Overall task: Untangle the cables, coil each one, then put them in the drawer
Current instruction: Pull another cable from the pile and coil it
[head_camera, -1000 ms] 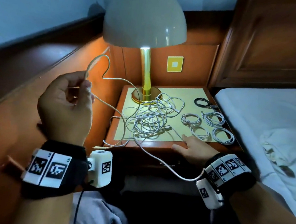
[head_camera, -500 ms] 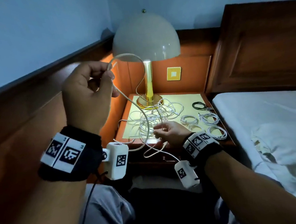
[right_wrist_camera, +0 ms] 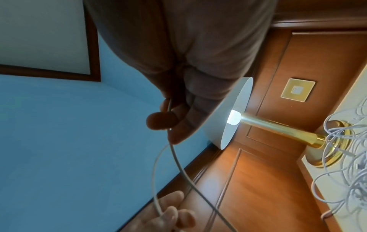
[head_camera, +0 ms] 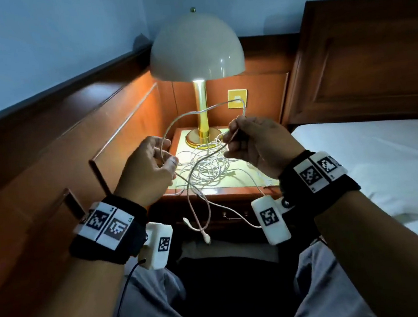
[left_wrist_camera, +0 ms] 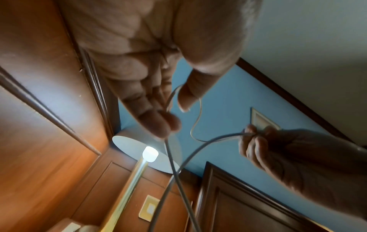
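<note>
My left hand [head_camera: 168, 159] holds a white cable [head_camera: 198, 111] between thumb and fingers, level with the nightstand's front left. My right hand [head_camera: 229, 141] pinches the same cable further along, and the stretch between them arcs up in front of the lamp stem. In the left wrist view the cable [left_wrist_camera: 172, 97] runs between thumb and fingers of my left hand [left_wrist_camera: 174, 116]. The right wrist view shows my right hand [right_wrist_camera: 166, 125] with its thumb pressing the cable [right_wrist_camera: 174, 155]. A tangle of white cables [head_camera: 204, 170] lies on the nightstand [head_camera: 219, 192]. Loose ends [head_camera: 205, 235] hang before the drawer [head_camera: 231, 216], which is closed.
A domed lamp [head_camera: 196, 49] with a brass stem stands lit at the back of the nightstand. Wood panelling [head_camera: 61, 147] runs along the left, and a bed [head_camera: 382, 167] with a white sheet lies on the right. My right hand hides the nightstand's right side.
My left hand came down from beside the wall to the nightstand's front. My right hand left the nightstand's edge, rose, and took hold of the same cable.
</note>
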Tool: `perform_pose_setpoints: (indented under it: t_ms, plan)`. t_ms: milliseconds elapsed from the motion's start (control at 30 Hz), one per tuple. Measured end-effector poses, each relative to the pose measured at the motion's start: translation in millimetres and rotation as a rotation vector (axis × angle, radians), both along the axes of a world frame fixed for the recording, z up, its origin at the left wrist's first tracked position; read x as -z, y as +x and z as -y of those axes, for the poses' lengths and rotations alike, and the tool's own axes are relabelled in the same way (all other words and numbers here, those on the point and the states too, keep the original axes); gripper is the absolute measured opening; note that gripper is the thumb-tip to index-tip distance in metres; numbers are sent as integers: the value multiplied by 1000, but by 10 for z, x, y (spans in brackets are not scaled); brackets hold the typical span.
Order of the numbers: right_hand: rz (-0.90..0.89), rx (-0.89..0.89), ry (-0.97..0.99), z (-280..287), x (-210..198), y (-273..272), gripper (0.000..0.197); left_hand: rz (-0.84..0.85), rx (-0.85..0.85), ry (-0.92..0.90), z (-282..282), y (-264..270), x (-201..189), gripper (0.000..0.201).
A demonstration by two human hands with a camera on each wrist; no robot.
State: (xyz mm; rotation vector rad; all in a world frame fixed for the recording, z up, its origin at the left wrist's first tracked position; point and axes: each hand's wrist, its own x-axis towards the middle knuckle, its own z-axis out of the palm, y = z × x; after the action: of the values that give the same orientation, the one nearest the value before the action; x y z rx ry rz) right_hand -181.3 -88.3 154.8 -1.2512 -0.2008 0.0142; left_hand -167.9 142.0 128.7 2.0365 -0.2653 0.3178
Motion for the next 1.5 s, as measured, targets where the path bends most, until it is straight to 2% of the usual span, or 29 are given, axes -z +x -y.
perform_pose_setpoints:
  t_ms: [100,167,233,267,367,400,467,567,667,767,867,933,1000,1067,1133,1200,1267,1400,1500]
  plan:
    - [-60,5,-95,55,283,-124,30,-12,-56,218,132,-81,174,45]
    - [-93,-19,-159,61,526,-225,28,87,-68,236,266,-151,333,56]
    - [-134,-95,-197,23,739,-330,27,257,80,282,376,-164,525,64]
    - [-156,-136,-212,2,830,-370,28,253,204,261,414,-120,636,63]
    - [-169,-211,-230,-26,1045,-397,31,-117,468,-22,472,-19,855,33]
    - [-171,-205,-237,-12,1099,-375,31,-203,503,-115,476,36,931,38]
    - [-179,-167,-255,34,1187,-316,32,-236,495,-195,473,101,1057,47]
    - [-182,-69,-275,132,1306,-237,30,-298,337,-454,475,201,1245,26]
    - [-272,-43,-202,282,1421,-196,27,-302,67,-761,391,360,1350,23]
    - [-332,-58,-222,467,1454,-189,25,-292,-176,-895,206,561,1354,32]
    - [-354,-30,-175,631,1432,-179,23,-254,-357,-928,55,709,1319,38]
    - [-374,-4,-46,724,1399,-164,21,-221,-423,-889,17,752,1338,39]
    - [-416,22,103,795,1374,-137,20,-193,-407,-764,46,767,1427,38]
    - [-434,76,201,806,1372,-103,22,-151,-310,-512,121,737,1549,30]
    - [-398,175,215,760,1396,-69,23,-85,-160,-187,215,660,1631,21]
    - [-350,276,100,689,1457,-37,22,-32,-17,133,332,538,1687,16]
    - [-282,349,-115,622,1545,-11,22,32,117,314,467,399,1728,13]
    - [-101,397,-661,518,1691,4,17,163,382,281,645,219,1737,10]
    - [-79,274,-886,458,1701,-5,15,247,418,220,652,234,1665,5]
